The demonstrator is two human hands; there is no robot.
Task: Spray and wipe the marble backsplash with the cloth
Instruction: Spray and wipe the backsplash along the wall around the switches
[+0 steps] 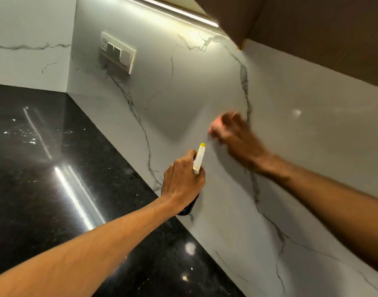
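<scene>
Both hands are reaching toward the wall, and the left hand (181, 181) is the nearer and lower of the two. It is gripping a dark-bodied spray bottle (198, 159) with a white head and yellow nozzle tip, fingers curled round the neck. The bottle's long axis is running upward and slightly right, with its nozzle pointing at the stone just below the other hand. Its dark base is hanging over the back edge of the glossy black speckled stone bench (55, 168); I cannot tell whether it is touching.

Above and right of the nozzle, the right hand (237, 136) is blurred. It appears to be clenching a pale pink cloth (216, 125) against the white grey-veined marble backsplash (205, 93), though the blur is hiding the grip.

So the wiping surface is lying straight ahead of both hands, with the cloth hand already on it. The next pass is probably depending on keeping nozzle and cloth apart.

Farther left, a white switch plate (117, 51) is sitting on the marble, well apart from both hands.
</scene>
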